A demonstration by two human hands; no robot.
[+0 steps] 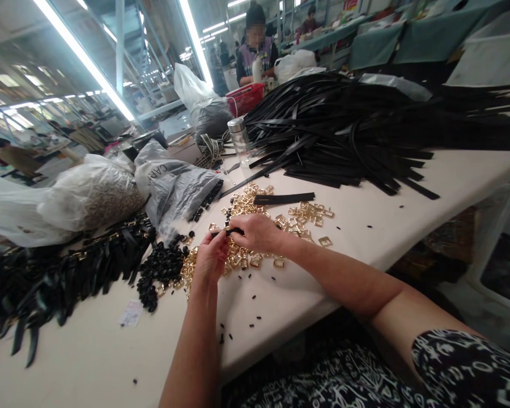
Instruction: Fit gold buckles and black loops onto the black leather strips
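Note:
Both of my hands meet over a heap of gold buckles (242, 205) on the white table. Between them is a short black strap (234, 231), mostly covered by fingers. My left hand (212, 255) pinches one end of it between thumb and fingers. My right hand (255, 232) is closed on the other end, its back turned toward me. Whether a buckle sits on the strap cannot be made out. Just beyond my right hand, a flat black strap piece (284, 198) lies across the buckles. Left of my left hand is a pile of small black loops (164, 266).
A big bundle of black straps (344, 124) covers the back right. Finished-looking buckled straps (76, 272) lie at the left, beside plastic bags (97, 187). A glass bottle (240, 144) stands behind the buckles. Across the table sits a person (257, 51) near a red basket (246, 99).

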